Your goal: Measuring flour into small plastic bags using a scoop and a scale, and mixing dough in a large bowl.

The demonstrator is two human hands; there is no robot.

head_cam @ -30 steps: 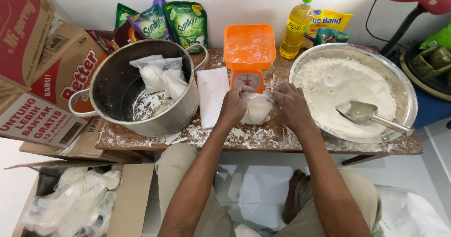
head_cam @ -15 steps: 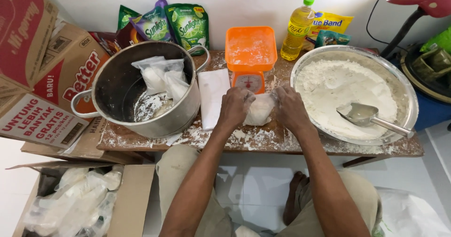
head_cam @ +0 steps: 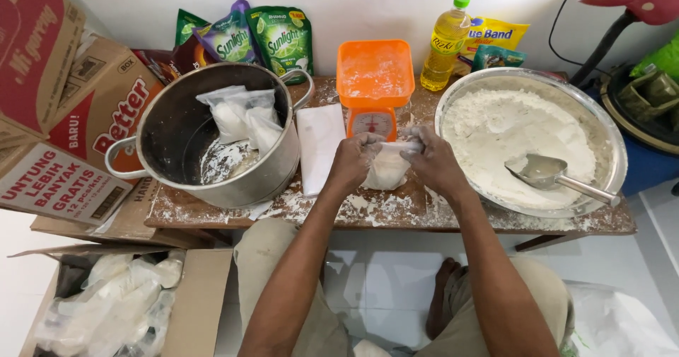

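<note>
- Bright, even light is falling across the scene, seemingly from above and the far side, washing the white wall (head_cam: 368, 3) nearly blank.
- Glare is showing on the rim of the metal basin (head_cam: 608, 141) at the right and on the pot (head_cam: 233, 187) at the left.
- Soft shadows are lying under the wooden table (head_cam: 396, 212) on the near side.
- The wide lens is bending the cardboard boxes (head_cam: 49, 95) at the left edge.
- Focus is holding sharp in the centre.

Small clear plastic bag of white flour (head_cam: 387, 167), filled and plump. Stands upright on the flour-dusted wooden counter (head_cam: 396, 212), just before the orange scale. Neck pinched shut at top.
</note>
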